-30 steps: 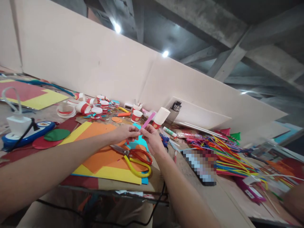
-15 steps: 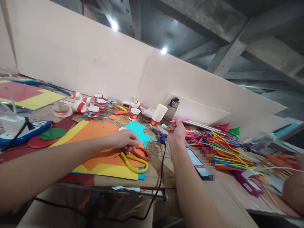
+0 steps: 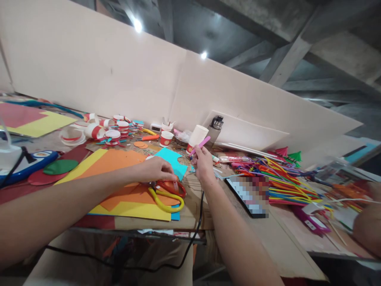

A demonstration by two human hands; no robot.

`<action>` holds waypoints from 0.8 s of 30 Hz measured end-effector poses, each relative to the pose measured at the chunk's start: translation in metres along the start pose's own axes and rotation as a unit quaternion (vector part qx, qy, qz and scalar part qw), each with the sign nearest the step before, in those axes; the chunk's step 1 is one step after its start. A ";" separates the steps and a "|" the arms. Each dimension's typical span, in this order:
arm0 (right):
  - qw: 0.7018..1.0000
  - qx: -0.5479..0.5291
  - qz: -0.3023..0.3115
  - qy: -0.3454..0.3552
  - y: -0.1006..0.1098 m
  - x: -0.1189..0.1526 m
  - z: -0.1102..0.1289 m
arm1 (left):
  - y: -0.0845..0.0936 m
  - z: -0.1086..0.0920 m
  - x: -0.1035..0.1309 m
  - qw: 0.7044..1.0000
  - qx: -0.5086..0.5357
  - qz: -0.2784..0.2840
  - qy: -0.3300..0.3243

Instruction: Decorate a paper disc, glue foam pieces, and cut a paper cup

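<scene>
My right hand (image 3: pixel 204 161) is closed on a slim pink stick (image 3: pixel 201 145), raised in front of the stacked paper cups (image 3: pixel 199 135). Whether it is a pen or a craft stick I cannot tell. My left hand (image 3: pixel 159 170) has its fingers pinched, with a small clear pinkish piece (image 3: pixel 175 186) at the fingertips. Beneath that hand lie large scissors (image 3: pixel 166 204) with one yellow and one red handle; their blades are partly hidden. They rest on orange paper (image 3: pixel 119 198) and yellow paper (image 3: pixel 139 213), beside a cut turquoise sheet (image 3: pixel 169 157).
Several cut red-and-white cup pieces (image 3: pixel 95 131) stand at the back left, near a blue power strip (image 3: pixel 44 163). A phone (image 3: pixel 248 198) lies right of my right forearm, before a heap of pipe cleaners (image 3: pixel 285 178). A black cord (image 3: pixel 196 234) hangs over the table edge. Another person's arm (image 3: pixel 367 222) is far right.
My right hand has moved left with the pink stick, now tilted up in front of the cups. It now covers most of the blue glue gun. My left hand stays over the scissors.
</scene>
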State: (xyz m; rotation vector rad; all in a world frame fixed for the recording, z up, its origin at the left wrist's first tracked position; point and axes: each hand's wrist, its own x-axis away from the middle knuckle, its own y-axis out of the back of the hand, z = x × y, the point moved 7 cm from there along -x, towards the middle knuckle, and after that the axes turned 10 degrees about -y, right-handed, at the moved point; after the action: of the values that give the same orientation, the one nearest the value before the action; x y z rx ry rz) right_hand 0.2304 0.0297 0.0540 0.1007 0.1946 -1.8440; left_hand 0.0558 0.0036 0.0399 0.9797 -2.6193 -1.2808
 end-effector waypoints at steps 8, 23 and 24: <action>0.999 0.008 0.023 0.021 -0.014 0.011 0.003 | 0.076 0.071 0.012 0.964 -0.132 -0.199 0.120; 0.995 0.026 -0.083 0.052 0.020 0.006 0.024 | 0.053 0.094 0.004 0.958 -0.196 -0.131 0.165; 0.995 0.030 -0.075 0.052 0.017 0.006 0.022 | 0.053 0.095 0.003 0.958 -0.194 -0.136 0.160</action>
State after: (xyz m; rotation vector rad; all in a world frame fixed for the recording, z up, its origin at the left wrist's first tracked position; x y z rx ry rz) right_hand 0.2455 0.0151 0.0731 0.2287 0.2240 -1.9956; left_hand -0.0045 0.0905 0.0159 1.3651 -1.9477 -1.4674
